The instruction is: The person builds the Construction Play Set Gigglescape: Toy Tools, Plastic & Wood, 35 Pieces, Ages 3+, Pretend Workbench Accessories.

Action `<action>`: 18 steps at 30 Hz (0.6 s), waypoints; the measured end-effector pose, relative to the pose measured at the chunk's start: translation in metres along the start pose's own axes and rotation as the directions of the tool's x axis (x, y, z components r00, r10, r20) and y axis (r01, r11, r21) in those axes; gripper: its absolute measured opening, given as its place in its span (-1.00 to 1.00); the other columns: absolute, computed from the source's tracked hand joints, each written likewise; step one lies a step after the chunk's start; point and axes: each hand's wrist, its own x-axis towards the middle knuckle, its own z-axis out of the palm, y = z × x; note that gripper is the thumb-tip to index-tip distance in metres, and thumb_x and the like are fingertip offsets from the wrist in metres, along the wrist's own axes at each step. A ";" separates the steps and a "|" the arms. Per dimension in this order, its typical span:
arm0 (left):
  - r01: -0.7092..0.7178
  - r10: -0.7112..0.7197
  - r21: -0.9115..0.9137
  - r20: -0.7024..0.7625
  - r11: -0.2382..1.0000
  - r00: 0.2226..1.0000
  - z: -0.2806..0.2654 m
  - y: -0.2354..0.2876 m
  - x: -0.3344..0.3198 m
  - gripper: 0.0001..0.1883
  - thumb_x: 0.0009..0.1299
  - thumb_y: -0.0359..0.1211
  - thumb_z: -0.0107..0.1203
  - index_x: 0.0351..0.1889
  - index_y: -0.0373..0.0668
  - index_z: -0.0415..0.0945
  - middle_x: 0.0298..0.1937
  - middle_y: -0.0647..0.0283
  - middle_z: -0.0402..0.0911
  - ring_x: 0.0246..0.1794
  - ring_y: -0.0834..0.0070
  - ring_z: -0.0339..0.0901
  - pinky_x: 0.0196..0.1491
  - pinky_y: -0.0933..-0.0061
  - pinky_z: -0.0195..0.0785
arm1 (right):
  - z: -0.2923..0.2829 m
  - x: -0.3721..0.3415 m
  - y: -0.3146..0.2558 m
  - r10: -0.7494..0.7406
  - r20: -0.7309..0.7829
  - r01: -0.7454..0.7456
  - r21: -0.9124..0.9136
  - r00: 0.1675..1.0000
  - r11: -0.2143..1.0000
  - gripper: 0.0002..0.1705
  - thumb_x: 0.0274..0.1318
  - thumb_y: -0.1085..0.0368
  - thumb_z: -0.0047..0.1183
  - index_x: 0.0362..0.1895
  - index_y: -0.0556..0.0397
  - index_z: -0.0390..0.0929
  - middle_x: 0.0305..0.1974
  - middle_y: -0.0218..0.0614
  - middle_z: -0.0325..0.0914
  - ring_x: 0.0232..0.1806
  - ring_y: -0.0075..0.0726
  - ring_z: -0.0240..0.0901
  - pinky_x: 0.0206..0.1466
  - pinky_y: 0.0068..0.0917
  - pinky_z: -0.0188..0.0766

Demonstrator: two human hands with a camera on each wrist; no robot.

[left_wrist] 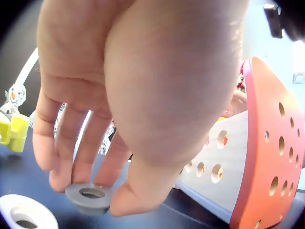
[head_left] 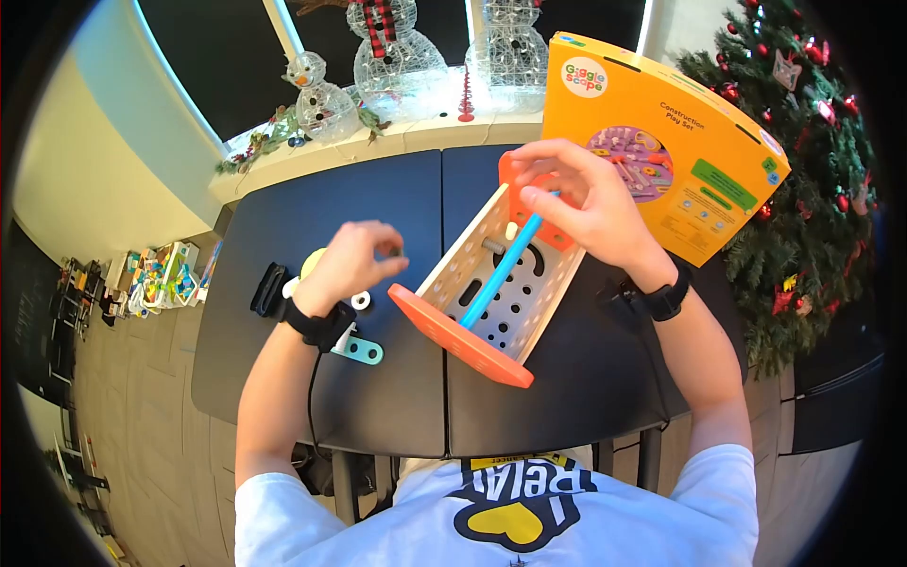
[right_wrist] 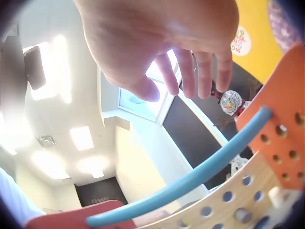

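Observation:
My left hand (head_left: 345, 269) pinches a small grey ring-shaped piece (left_wrist: 86, 206) between thumb and fingertips, to the left of a toy toolbox. The toolbox has orange end panels (head_left: 458, 335), pale sides full of holes and a blue rod handle (head_left: 501, 274) along its top. Over the handle's far end hovers my right hand (head_left: 600, 203), fingers loosely bent with nothing in them; in the right wrist view it is apart from the blue handle. A grey bolt (head_left: 493, 246) and a cream peg (head_left: 511, 230) sit at the toolbox's inner side.
Below my left hand lie a white ring (left_wrist: 37, 210), a teal strip with holes (head_left: 359, 351) and a yellow piece (left_wrist: 19, 133). A yellow play-set box (head_left: 680, 142) stands behind the toolbox. Wire snowmen (head_left: 402, 61) line the sill; a decorated tree (head_left: 812, 170) is at right.

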 end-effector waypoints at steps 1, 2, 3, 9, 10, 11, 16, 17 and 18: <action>0.033 -0.036 -0.080 -0.039 0.996 0.999 -0.012 0.013 0.004 -0.73 0.23 -0.38 0.44 -0.13 -0.25 0.71 -0.24 0.16 0.75 -0.23 0.34 0.71 -0.07 0.33 0.56 | 0.005 0.001 -0.004 0.007 0.020 -0.008 0.048 1.000 0.999 -0.57 0.20 0.34 0.30 0.15 0.13 0.61 -0.01 -0.22 0.66 -0.01 -0.47 0.62 -0.03 -0.46 0.61; 0.062 -0.075 -0.160 -0.075 0.985 0.994 -0.021 0.022 0.009 -0.73 0.26 -0.38 0.44 -0.11 -0.26 0.71 -0.22 0.17 0.76 -0.21 0.40 0.73 -0.06 0.36 0.56 | 0.010 0.002 -0.006 0.011 0.041 -0.015 0.096 0.999 0.995 -0.56 0.18 0.35 0.31 0.16 0.14 0.60 0.00 -0.21 0.65 -0.02 -0.46 0.62 -0.03 -0.47 0.61; 0.041 -0.070 -0.270 -0.100 0.962 0.992 -0.025 0.027 0.013 -0.73 0.29 -0.34 0.44 -0.11 -0.26 0.71 -0.22 0.19 0.77 -0.22 0.44 0.73 -0.06 0.37 0.57 | 0.014 0.004 -0.009 0.014 0.073 -0.021 0.099 0.997 0.995 -0.48 0.10 0.40 0.36 0.18 0.14 0.58 0.02 -0.22 0.62 -0.02 -0.42 0.62 -0.02 -0.45 0.62; -0.072 0.027 -0.768 -0.071 0.636 0.997 -0.043 0.074 0.030 -0.73 0.44 -0.40 0.37 0.00 -0.32 0.61 -0.09 0.21 0.76 -0.05 0.53 0.71 0.08 0.49 0.55 | 0.042 0.014 -0.014 -0.180 0.063 0.188 -0.140 0.982 0.972 -0.47 -0.01 0.51 0.41 0.12 0.11 0.61 0.02 -0.23 0.60 -0.06 -0.34 0.66 -0.02 -0.42 0.66; -0.072 0.025 -0.781 -0.073 0.620 0.997 -0.042 0.078 0.032 -0.74 0.44 -0.39 0.37 -0.01 -0.31 0.61 -0.10 0.22 0.76 -0.05 0.54 0.71 0.08 0.49 0.55 | 0.045 0.014 -0.016 -0.205 0.074 0.215 -0.172 0.976 0.961 -0.48 0.00 0.52 0.41 0.11 0.12 0.62 0.04 -0.24 0.60 -0.06 -0.35 0.68 -0.02 -0.44 0.67; -0.072 0.022 -0.794 -0.073 0.603 0.997 -0.041 0.081 0.033 -0.74 0.44 -0.38 0.38 -0.03 -0.31 0.60 -0.10 0.23 0.76 -0.05 0.54 0.71 0.08 0.49 0.55 | 0.048 0.013 -0.018 -0.222 0.046 0.227 -0.221 0.974 0.949 -0.54 -0.03 0.50 0.44 0.02 0.13 0.65 0.01 -0.20 0.65 -0.15 -0.30 0.72 -0.07 -0.43 0.67; -0.089 -0.005 -0.836 -0.108 0.542 0.994 -0.031 0.083 0.035 -0.77 0.47 -0.33 0.36 -0.10 -0.31 0.62 -0.17 0.27 0.73 -0.15 0.58 0.65 0.00 0.51 0.52 | 0.047 0.013 -0.015 -0.286 0.016 0.281 -0.256 0.958 0.925 -0.65 0.02 0.48 0.41 -0.07 0.12 0.65 -0.10 -0.21 0.67 -0.19 -0.20 0.72 -0.11 -0.35 0.64; -0.092 -0.003 -0.830 -0.112 0.550 0.994 -0.030 0.084 0.035 -0.77 0.49 -0.32 0.35 -0.10 -0.30 0.63 -0.18 0.27 0.73 -0.17 0.59 0.64 -0.01 0.51 0.52 | 0.046 0.014 -0.014 -0.298 0.009 0.290 -0.263 0.955 0.920 -0.67 0.02 0.48 0.41 -0.08 0.12 0.66 -0.12 -0.21 0.68 -0.20 -0.20 0.73 -0.12 -0.36 0.64; -0.094 -0.002 -0.824 -0.115 0.558 0.993 -0.028 0.084 0.035 -0.77 0.50 -0.30 0.34 -0.11 -0.30 0.64 -0.19 0.28 0.73 -0.18 0.59 0.63 -0.01 0.51 0.51 | 0.044 0.013 -0.014 -0.306 0.011 0.297 -0.282 0.952 0.912 -0.66 0.01 0.49 0.41 -0.07 0.15 0.67 -0.14 -0.20 0.70 -0.21 -0.22 0.74 -0.11 -0.38 0.65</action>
